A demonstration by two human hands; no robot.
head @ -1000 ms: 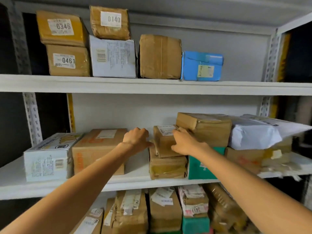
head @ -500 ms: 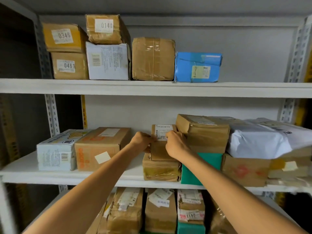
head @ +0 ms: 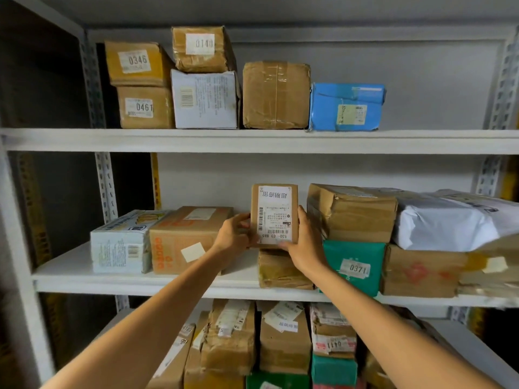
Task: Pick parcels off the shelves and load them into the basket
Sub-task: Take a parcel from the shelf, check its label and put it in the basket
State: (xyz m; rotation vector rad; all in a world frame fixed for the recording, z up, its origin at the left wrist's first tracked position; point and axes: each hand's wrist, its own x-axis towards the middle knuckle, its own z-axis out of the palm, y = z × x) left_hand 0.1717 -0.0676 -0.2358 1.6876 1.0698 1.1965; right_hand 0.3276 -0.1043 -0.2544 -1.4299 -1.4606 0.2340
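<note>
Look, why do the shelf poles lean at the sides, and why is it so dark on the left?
Head view: the wide-angle lens bends lines near the edges, so the left post and right post lean; head view: the gap beside the rack gets little light; head view: the 0140 label looks smeared, while the held parcel shows clearer print.

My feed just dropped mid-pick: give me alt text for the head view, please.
The left hand and right hand hold a small brown parcel upright, label toward the camera, above another brown box on the middle shelf. A green parcel marked 0371 sits to its right.
</note>
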